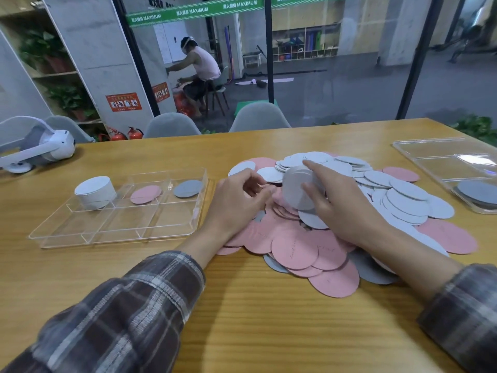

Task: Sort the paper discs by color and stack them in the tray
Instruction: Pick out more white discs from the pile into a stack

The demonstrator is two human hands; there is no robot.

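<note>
- Right hand (341,208) grips a held bundle (295,189) of white discs on edge, thumb in front, index finger straight along the top.
- Left hand (236,203) is just left of the grip with fingers curled. I cannot tell if it holds anything.
- Loose pile (295,251) of pink, white and grey discs lies directly beneath the grip.
- Tray (115,232) sits well left of the grip. Its back row holds a white stack (94,192), a pink disc (146,194) and a grey disc (187,188).

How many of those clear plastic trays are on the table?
2. One tray sits left of the disc pile, holding sorted discs. The other tray lies at the table's right edge, partly cut off; more could be out of view.
</note>
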